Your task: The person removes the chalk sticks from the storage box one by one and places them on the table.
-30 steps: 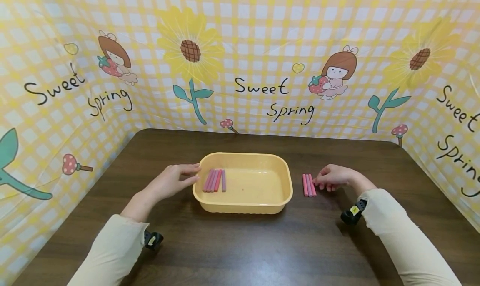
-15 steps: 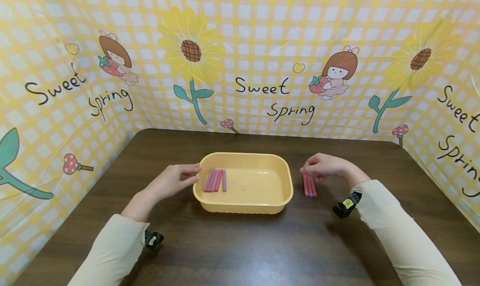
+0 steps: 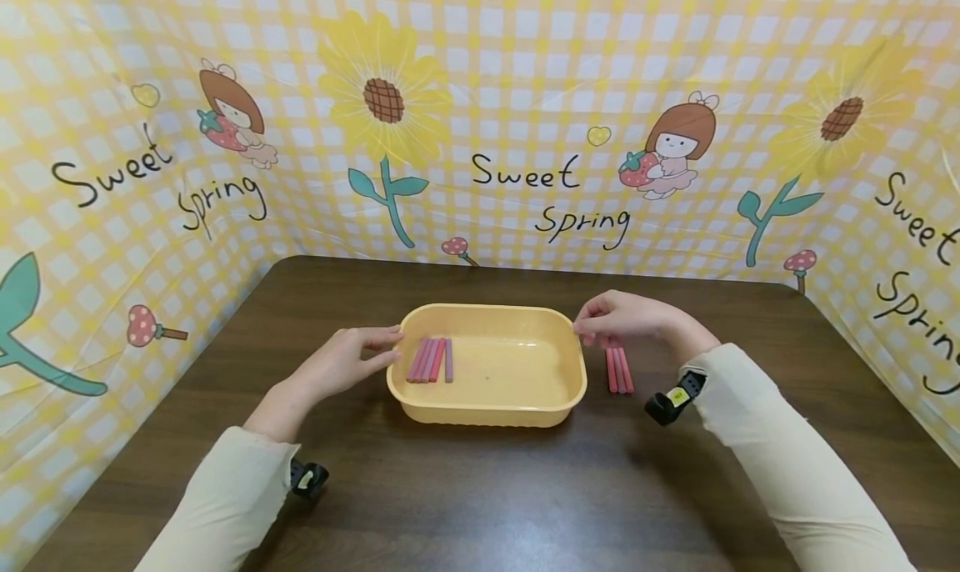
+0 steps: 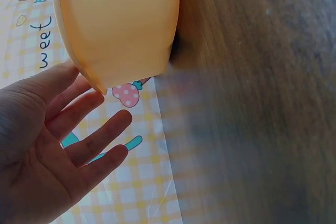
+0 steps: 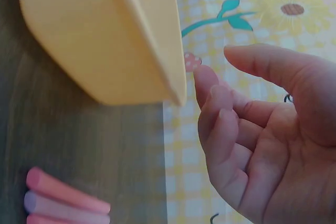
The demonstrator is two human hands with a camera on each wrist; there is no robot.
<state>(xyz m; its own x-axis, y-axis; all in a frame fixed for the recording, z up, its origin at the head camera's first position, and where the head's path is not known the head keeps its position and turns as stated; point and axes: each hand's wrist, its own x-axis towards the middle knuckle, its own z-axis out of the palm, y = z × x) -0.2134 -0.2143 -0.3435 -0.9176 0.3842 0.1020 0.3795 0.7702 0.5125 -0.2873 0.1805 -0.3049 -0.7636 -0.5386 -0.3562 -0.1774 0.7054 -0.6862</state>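
In the head view a yellow plastic basin [image 3: 491, 416] stands mid-table. Several pink and purple chalk-like sticks [image 3: 429, 361] lie side by side at its left inside end. My left hand [image 3: 347, 362] touches the left rim with thumb and fingertips; in the left wrist view its fingers [image 4: 102, 137] are spread and relaxed. My right hand [image 3: 626, 315] is at the basin's back right corner. In the right wrist view its thumb and bent fingers stand apart with nothing between them, beside the rim. Just below that hand, three pink and lilac sticks [image 3: 619, 372] lie on the table.
The dark wooden table [image 3: 480, 497] extends around the basin. A yellow checked cloth [image 3: 510, 122] with sunflowers and lettering walls off its back and sides. Each wrist wears a black camera, such as the right-hand camera [image 3: 675, 398].
My right hand has moved left and away from me, from beside the three sticks to the basin's back right corner. The left hand, the basin and the sticks stay put.
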